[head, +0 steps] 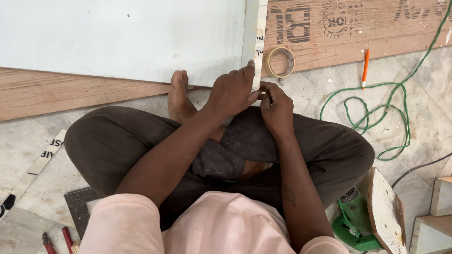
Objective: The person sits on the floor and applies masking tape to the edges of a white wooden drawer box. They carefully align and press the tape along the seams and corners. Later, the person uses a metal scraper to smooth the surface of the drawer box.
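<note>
I sit cross-legged on a tiled floor facing a white laminated panel (pixel 115 35) that lies on a plywood sheet (pixel 363 19). A strip of masking tape (pixel 260 24) runs along the panel's right edge. My left hand (pixel 232 91) presses the tape against the panel's near corner, thumb and fingers on the edge. My right hand (pixel 276 105) pinches the tape's lower end just below that corner. The two hands touch each other. A roll of masking tape (pixel 280 62) lies flat on the plywood just right of my hands.
An orange pen (pixel 365 67) and a looped green cable (pixel 388 110) lie to the right. A green power tool (pixel 354 220) and a wooden offcut (pixel 387 211) sit by my right knee. Red-handled pliers (pixel 56 248) and a steel square (pixel 77 209) lie at lower left.
</note>
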